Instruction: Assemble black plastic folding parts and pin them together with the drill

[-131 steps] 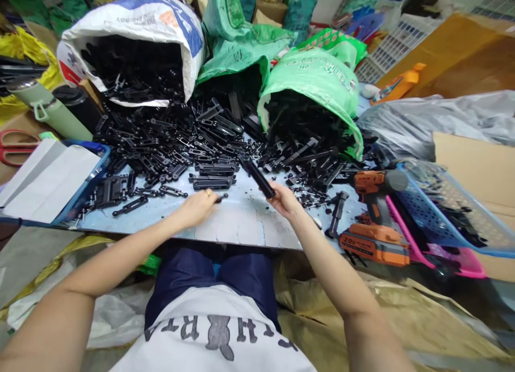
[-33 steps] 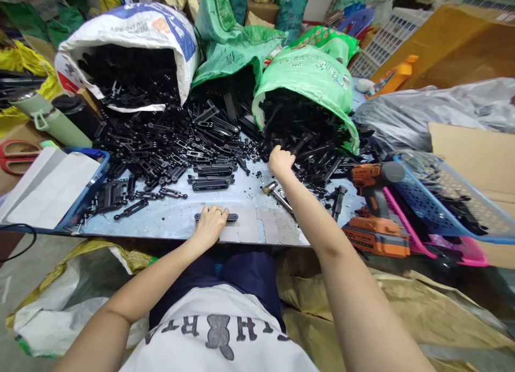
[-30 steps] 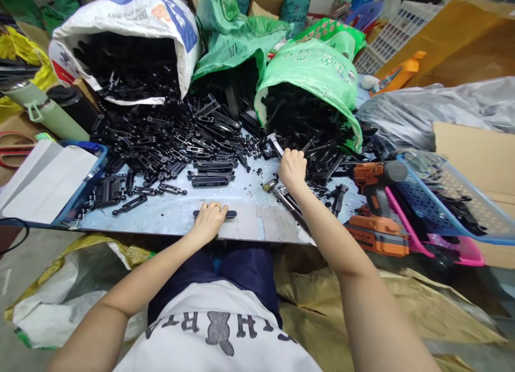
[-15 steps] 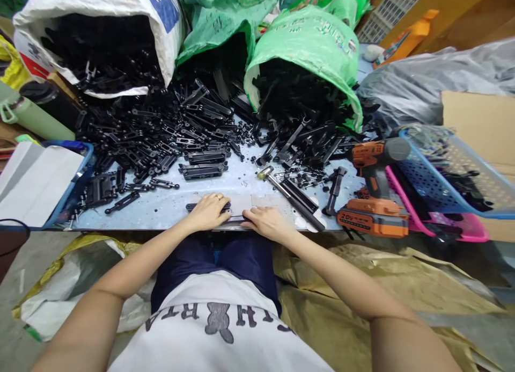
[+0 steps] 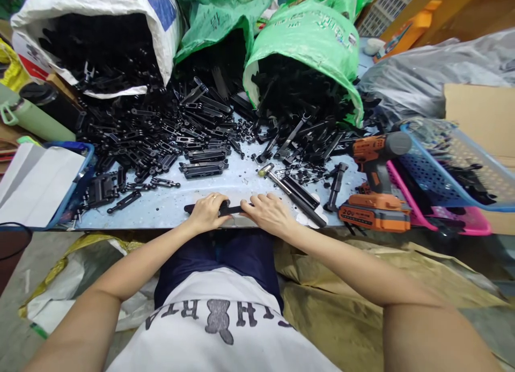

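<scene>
At the front edge of the table, my left hand (image 5: 207, 212) is closed around a long black plastic part (image 5: 232, 210). One end of that part sticks out left of the hand. My right hand (image 5: 267, 213) grips its other end, fingers curled over it, so much of the part is hidden. Just beyond my left hand lies a small stack of finished-looking black bars (image 5: 204, 168). To the right of my right hand rests a hammer (image 5: 295, 197) with a yellowish head, beside a pair of black rails (image 5: 301, 192).
Black parts (image 5: 161, 128) are heaped across the back, spilling from a white sack (image 5: 167, 50) and a green sack (image 5: 306, 36). An orange cordless drill (image 5: 374, 213) stands at right, near a blue basket (image 5: 426, 170). A blue tray (image 5: 86, 160) with paper is at left.
The black part between my hands has come up and shows more plainly across the gap. My right hand has shifted slightly and its fingers now curl over the part's end.
</scene>
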